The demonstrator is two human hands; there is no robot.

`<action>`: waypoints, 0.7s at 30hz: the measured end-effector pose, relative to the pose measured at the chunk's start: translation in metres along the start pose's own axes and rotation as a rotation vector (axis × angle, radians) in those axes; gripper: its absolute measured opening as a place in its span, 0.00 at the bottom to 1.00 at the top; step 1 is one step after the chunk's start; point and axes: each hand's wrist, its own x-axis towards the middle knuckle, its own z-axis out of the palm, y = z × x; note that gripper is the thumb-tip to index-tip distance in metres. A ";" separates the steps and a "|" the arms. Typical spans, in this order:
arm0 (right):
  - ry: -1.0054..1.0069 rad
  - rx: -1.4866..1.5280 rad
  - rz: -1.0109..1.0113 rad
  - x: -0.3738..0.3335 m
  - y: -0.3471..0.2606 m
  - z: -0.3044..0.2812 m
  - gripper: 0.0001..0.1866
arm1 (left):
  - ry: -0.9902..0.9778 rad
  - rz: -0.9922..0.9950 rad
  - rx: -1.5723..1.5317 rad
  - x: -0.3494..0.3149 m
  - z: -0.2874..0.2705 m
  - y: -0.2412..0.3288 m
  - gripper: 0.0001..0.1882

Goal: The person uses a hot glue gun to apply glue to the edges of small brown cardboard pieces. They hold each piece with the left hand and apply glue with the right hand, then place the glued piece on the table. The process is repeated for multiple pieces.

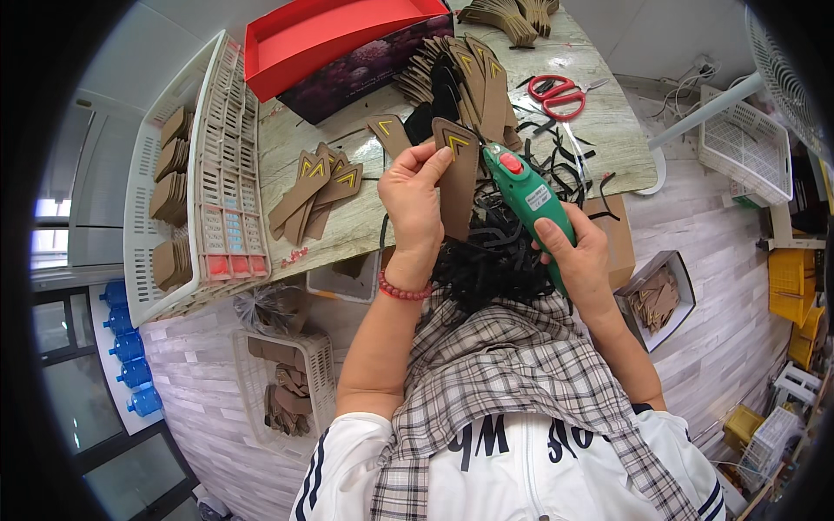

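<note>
Between the thumb and fingers of my left hand (412, 201) is a brown tapered fabric piece (458, 191) with a yellow chevron near its rounded end. My right hand (577, 257) is wrapped round a green handheld electric cutter (524, 189) with a red button. Its nose points up and to the left, close by the right edge of the piece; I cannot tell whether the blade touches it. Black fabric trimmings (473, 271) lie heaped beneath both hands, down to my lap. Just beyond, a stack of similar brown pieces (471, 76) stands on the table.
Red-handled scissors (558, 95) lie at the table's right. A loose pile of chevron pieces (313, 195) is at left, beside a white plastic basket (228, 165). A red-lined box (334, 48) stands at the back. A fan (777, 65) is at far right; crates (326, 365) sit on the floor.
</note>
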 end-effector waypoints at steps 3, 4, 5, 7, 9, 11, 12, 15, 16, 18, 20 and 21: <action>-0.005 -0.001 0.002 -0.001 0.002 0.000 0.20 | 0.015 0.054 0.055 0.004 -0.003 0.002 0.06; -0.008 -0.002 0.001 -0.001 0.003 -0.001 0.20 | 0.018 0.075 0.082 0.005 -0.003 0.002 0.07; -0.009 -0.002 0.002 -0.001 0.003 -0.001 0.20 | 0.022 0.097 0.124 0.005 -0.002 0.004 0.06; -0.014 -0.001 0.004 -0.001 0.002 -0.001 0.20 | 0.015 0.131 0.167 0.006 -0.003 0.005 0.06; -0.018 -0.002 0.008 -0.001 0.002 -0.001 0.20 | 0.021 0.138 0.204 0.006 -0.003 0.007 0.06; -0.022 -0.002 0.009 -0.001 0.002 -0.001 0.20 | -0.016 0.156 0.269 0.005 -0.005 0.010 0.07; -0.024 0.000 0.009 -0.001 0.002 -0.001 0.20 | -0.035 0.164 0.301 0.005 -0.005 0.011 0.07; -0.024 0.008 0.005 0.000 -0.001 0.000 0.19 | -0.050 0.174 0.318 0.004 -0.006 0.008 0.07; -0.022 0.012 0.004 0.000 -0.001 0.000 0.19 | -0.055 0.171 0.317 0.004 -0.005 0.008 0.07; -0.027 0.015 0.005 0.001 -0.001 -0.001 0.19 | -0.063 0.164 0.317 0.001 -0.003 0.008 0.07; -0.029 0.019 0.008 0.002 -0.003 -0.001 0.19 | -0.091 0.167 0.365 0.001 -0.005 0.008 0.07; -0.029 0.021 0.010 0.002 -0.004 -0.001 0.19 | -0.104 0.169 0.389 0.001 -0.006 0.008 0.07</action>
